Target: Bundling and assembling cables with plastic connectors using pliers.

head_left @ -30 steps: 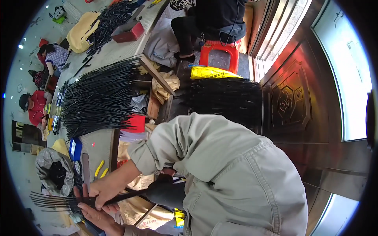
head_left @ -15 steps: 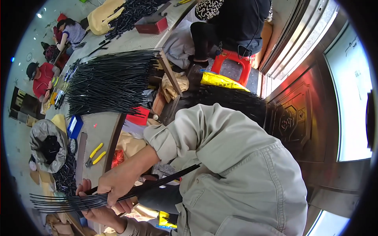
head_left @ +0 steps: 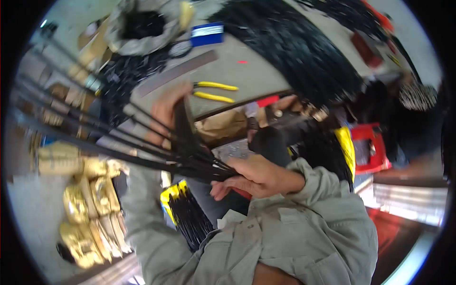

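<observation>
My right hand (head_left: pixel 256 175) is closed around the gathered end of a bundle of thin black rods (head_left: pixel 137 151). From there the rods fan out toward the upper left, smeared by motion. My left hand (head_left: pixel 164 111) is at the bundle's middle, partly behind the rods and blurred. Its fingers curl about a dark, flat part of the bundle (head_left: pixel 183 121); exactly how they grip is hard to make out. Beyond the hands, pliers with yellow handles (head_left: pixel 216 85) lie on the table (head_left: pixel 256 73).
A large pile of black rods (head_left: pixel 294 47) covers the table's far side. A blue box (head_left: pixel 207 34), a flat grey bar (head_left: pixel 178 71) and a lined sack (head_left: pixel 126 40) of black pieces are at the far left. A yellow bag of rods (head_left: pixel 173 194) is beside my lap; a red stool (head_left: pixel 370 149) stands right.
My view has turned, so the table now lies ahead. The rod bundle has swung up and fanned out; my right hand has moved to its gathered end.
</observation>
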The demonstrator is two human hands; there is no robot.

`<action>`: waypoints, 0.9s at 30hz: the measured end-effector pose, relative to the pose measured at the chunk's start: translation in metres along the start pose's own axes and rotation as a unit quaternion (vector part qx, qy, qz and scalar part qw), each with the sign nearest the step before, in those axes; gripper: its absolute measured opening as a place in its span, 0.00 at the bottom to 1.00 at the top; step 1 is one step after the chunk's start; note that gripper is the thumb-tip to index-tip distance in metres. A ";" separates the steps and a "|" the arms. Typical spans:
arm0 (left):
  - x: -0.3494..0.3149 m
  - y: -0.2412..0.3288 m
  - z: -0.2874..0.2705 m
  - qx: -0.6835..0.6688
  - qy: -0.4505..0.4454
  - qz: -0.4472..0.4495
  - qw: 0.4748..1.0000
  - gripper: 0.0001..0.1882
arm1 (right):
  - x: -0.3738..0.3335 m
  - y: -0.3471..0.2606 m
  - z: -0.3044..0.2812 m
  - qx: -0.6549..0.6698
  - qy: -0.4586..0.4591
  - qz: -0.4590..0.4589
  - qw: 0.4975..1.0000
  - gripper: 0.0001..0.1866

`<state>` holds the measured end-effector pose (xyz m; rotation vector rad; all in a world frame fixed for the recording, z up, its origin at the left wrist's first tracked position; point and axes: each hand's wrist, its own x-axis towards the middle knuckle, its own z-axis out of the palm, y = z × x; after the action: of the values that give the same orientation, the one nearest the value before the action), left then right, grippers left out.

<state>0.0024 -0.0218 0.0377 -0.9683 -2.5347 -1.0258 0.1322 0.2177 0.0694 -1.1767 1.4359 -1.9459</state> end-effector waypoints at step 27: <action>-0.037 -0.040 0.004 0.239 -0.087 0.020 0.967 0.44 | 0.075 0.090 -0.065 -0.588 0.036 0.204 0.782 0.12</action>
<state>0.0033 -0.0587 -0.0025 -0.9890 -2.6968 -0.2934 0.0260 0.1638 0.0074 -1.0163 2.7918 -0.6537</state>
